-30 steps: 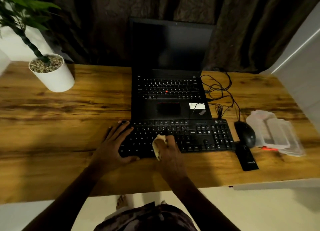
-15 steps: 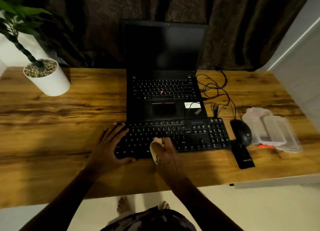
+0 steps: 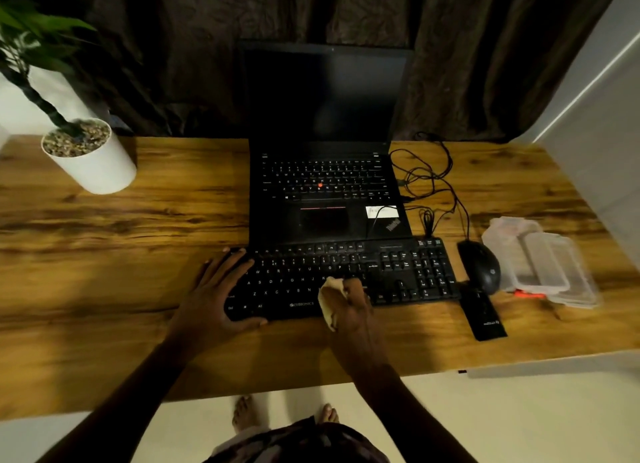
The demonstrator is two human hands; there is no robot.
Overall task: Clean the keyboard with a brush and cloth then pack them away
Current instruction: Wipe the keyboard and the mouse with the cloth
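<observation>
A person stands at a wooden desk (image 3: pixel 104 254), seen from above, with both bare arms reaching forward over its near edge. A black keyboard (image 3: pixel 346 275) lies flat on the desk just in front of an open black laptop (image 3: pixel 325 185), whose screen is dark.

The left hand (image 3: pixel 214 296) lies flat and spread wide on the left end of the keyboard. Its fingers point away from the person and slightly right, the fingertips (image 3: pixel 239 253) reaching the far left corner, while the thumb stretches along the keyboard's near edge. It holds nothing; it simply presses on the keyboard.

The right hand (image 3: pixel 349 310) is curled closed around a small pale cloth (image 3: pixel 329 296). The bunched cloth sticks out from the left side of the fist and touches the keys near the middle of the keyboard, in its lower rows.

To the right of the keyboard sits a black mouse (image 3: pixel 479 266), its cord running back to a loose tangle of cables (image 3: pixel 429 182) beside the laptop. A flat black case (image 3: pixel 483 312) lies just in front of the mouse. Further right rests a clear plastic box (image 3: pixel 543 261), with something small and orange-red at its near edge, too blurred to identify. A white pot (image 3: pixel 93 161) with a green plant stands at the far left of the desk. Dark curtains (image 3: pixel 173 46) hang behind.
</observation>
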